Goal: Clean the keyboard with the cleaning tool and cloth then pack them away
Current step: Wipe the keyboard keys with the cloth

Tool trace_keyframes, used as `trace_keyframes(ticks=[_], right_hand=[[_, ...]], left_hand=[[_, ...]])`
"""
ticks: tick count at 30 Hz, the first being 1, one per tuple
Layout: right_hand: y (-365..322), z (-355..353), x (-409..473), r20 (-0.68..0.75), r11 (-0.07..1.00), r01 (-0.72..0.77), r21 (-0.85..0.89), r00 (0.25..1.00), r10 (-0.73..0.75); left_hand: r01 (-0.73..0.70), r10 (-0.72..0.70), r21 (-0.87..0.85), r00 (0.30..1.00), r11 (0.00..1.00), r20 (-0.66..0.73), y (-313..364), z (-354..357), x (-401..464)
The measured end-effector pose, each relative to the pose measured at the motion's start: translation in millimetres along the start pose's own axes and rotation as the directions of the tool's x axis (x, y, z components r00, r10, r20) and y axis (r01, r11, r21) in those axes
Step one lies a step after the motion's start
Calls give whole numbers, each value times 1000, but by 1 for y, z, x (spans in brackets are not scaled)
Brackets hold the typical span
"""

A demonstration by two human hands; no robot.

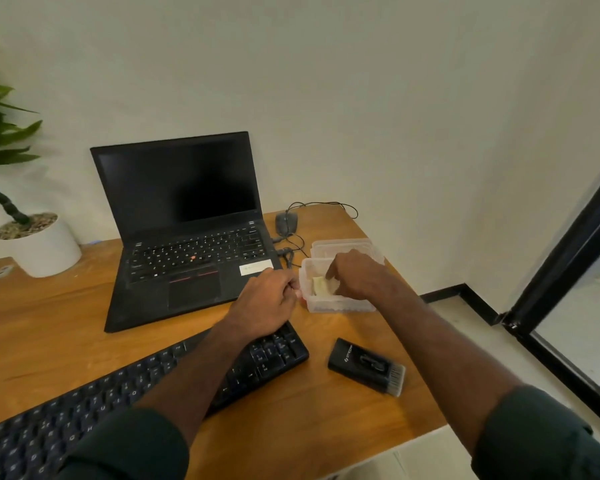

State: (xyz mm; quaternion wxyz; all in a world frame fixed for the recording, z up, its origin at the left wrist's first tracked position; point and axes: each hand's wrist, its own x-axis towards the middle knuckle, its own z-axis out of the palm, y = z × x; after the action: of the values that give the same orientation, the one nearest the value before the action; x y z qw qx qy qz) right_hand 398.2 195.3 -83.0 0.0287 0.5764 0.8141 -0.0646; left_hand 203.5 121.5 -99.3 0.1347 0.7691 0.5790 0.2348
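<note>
A black external keyboard [125, 386] lies along the front of the wooden desk [49, 306], partly under my left forearm. A clear plastic box [329, 304] stands to the right of the laptop, with a pale yellow folded cloth [320, 285] inside it. My right hand [357, 275] reaches down into the box, fingers on the cloth. My left hand [267, 296] has curled fingers against the box's left rim and steadies it. The black cleaning tool [366, 366], with a brush at its right end, lies on the desk in front of the box.
An open black laptop [187, 233] stands behind the keyboard. A wired mouse [286, 223] and its cable lie behind the box, beside the clear lid [343, 245]. A white potted plant [39, 244] stands at the far left. The desk's right edge runs close to the tool.
</note>
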Motion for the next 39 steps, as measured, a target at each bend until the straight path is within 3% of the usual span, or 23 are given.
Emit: trace_keyframes(ticks=[6, 10, 13, 18, 20, 21, 24, 28, 29, 32, 33, 35, 37, 39], right_hand=[[-1, -2, 9, 61, 1000, -3, -15, 998, 4], [-1, -2, 6, -6, 1000, 13, 2, 1000, -13], [2, -7, -5, -116, 969, 51, 241, 993, -24], [-44, -36, -49, -326, 702, 235, 672, 946, -5], [-80, -31, -63, -230, 525, 197, 828, 973, -2], [-98, -21, -66, -139, 489, 139, 861, 990, -36], [-144, 12, -72, 95, 518, -20, 855, 988, -118], [-183, 19, -75, 222, 170, -181, 969, 940, -261], [-192, 20, -76, 247, 148, -212, 966, 922, -298], [-227, 23, -78, 216, 219, -155, 963, 934, -285], [-241, 24, -80, 135, 277, -64, 959, 960, -244], [-269, 27, -86, -179, 471, 234, 851, 971, -160], [-297, 32, -97, -488, 638, 516, 572, 839, -242], [-315, 40, -109, -564, 656, 655, 375, 723, -399]], left_hand=[[-8, 8, -7, 1000, 1000, -19, -11, -5, -5], [5, -6, -16, 999, 1000, -41, -21, -16, -15], [9, -15, -68, 997, 998, -78, -34, -29, -32], [-2, -8, -70, 991, 998, -137, -60, -59, -81], [25, -40, -85, 984, 996, -176, -71, -70, -108], [40, -57, -90, 979, 995, -195, -78, -75, -123], [93, -109, -76, 962, 993, -250, -103, -93, -176], [275, -284, -75, 895, 959, -344, -144, -121, -258], [324, -332, -86, 868, 942, -369, -151, -126, -277], [386, -420, -173, 770, 906, -480, -150, -133, -306], [374, -424, -203, 748, 905, -511, -142, -132, -306], [324, -450, -320, 731, 890, -513, -120, -127, -292], [244, -513, -536, 738, 808, -438, -101, -124, -270], [185, -547, -684, 756, 705, -359, -90, -123, -252]])
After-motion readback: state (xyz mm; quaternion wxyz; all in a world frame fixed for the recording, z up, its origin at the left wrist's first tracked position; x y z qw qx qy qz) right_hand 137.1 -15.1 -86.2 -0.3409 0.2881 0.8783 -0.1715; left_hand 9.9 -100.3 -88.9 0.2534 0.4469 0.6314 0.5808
